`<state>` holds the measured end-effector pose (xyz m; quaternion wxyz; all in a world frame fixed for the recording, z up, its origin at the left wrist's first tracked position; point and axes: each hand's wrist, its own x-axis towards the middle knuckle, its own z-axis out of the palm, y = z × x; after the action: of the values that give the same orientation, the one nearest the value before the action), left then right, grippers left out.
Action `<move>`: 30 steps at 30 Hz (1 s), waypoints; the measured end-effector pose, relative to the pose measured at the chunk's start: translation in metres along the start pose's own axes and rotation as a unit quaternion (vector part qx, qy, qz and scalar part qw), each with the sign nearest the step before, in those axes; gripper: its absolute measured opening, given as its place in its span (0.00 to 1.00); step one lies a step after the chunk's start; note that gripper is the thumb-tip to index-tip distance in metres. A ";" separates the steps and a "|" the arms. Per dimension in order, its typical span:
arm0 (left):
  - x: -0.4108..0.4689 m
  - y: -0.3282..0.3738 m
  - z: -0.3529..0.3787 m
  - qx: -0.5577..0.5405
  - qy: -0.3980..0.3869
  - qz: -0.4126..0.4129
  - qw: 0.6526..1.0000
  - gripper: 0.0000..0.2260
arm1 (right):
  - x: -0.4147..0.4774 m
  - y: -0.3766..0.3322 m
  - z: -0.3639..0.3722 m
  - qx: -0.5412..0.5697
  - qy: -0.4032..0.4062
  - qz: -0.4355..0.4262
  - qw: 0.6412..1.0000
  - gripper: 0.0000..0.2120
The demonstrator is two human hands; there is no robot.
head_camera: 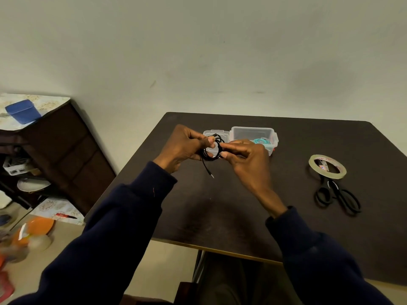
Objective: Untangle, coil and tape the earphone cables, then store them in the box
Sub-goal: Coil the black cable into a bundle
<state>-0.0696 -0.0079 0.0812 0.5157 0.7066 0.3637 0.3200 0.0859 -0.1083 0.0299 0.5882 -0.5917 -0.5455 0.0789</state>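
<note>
Holding a black earphone cable (211,159) wound into a small round coil, we keep it raised above the far middle of the dark, matte worktop (220,216). Our left hand (185,146) pinches the coil's left side, its thumb and fingers (210,140) curled round the thin, glossy strands. Our right hand (246,157) grips the right side with bent fingers (229,146). One loose end hangs straight down from the coil and ends in a slim metal plug (212,176).

Just beyond our hands stands a clear plastic box (251,133), rectangular with rounded corners. A teal cable (262,141) lies coiled inside it, and its transparent lid (214,132) sits at its left. On the right of the worktop, a flat ring of pale tape (340,171) lies over the blades of black scissors (332,186) with oval handle loops. Dark navy sleeves cover both arms.
</note>
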 end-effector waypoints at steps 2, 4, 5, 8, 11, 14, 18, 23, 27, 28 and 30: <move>-0.001 0.001 0.003 -0.002 -0.003 -0.002 1.000 0.10 | -0.001 0.002 0.008 -0.018 0.035 -0.021 0.999 0.15; -0.001 0.001 0.005 -0.016 -0.007 -0.007 1.000 0.10 | -0.003 0.003 0.016 -0.030 0.056 -0.039 0.997 0.16; -0.002 0.001 0.006 -0.027 -0.010 -0.011 1.000 0.10 | -0.005 0.004 0.019 -0.034 0.064 -0.047 0.996 0.16; -0.002 -0.001 0.010 -0.041 -0.013 -0.022 0.999 0.10 | -0.009 0.003 0.026 -0.073 0.087 -0.075 0.991 0.18; -0.002 0.000 0.013 -0.047 -0.014 -0.021 0.999 0.10 | -0.011 0.003 0.028 -0.124 0.097 -0.118 0.980 0.13; 0.000 0.000 0.012 -0.051 -0.015 -0.023 0.998 0.11 | -0.009 0.007 0.027 -0.184 0.091 -0.170 0.964 0.10; 0.002 -0.001 0.009 -0.083 -0.017 -0.042 0.996 0.11 | -0.011 0.014 0.029 -0.199 0.067 -0.199 0.957 0.12; 0.000 0.000 0.012 -0.106 -0.053 -0.058 0.991 0.13 | -0.006 0.015 0.027 -0.146 0.086 -0.128 0.977 0.09; 0.001 0.002 0.007 -0.112 -0.071 -0.070 0.989 0.13 | -0.001 0.010 0.021 0.027 0.098 0.025 0.994 0.13; 0.001 0.002 0.006 -0.113 -0.077 -0.072 0.988 0.12 | 0.000 0.009 0.019 0.081 0.098 0.071 0.989 0.17; 0.001 0.004 0.004 -0.118 -0.086 -0.078 0.986 0.11 | 0.001 0.010 0.016 0.168 0.093 0.152 0.970 0.22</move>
<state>-0.0651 -0.0097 0.0844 0.6482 0.6349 0.3322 0.2577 0.0797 -0.0945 0.0183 0.7084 -0.5653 -0.3709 0.2026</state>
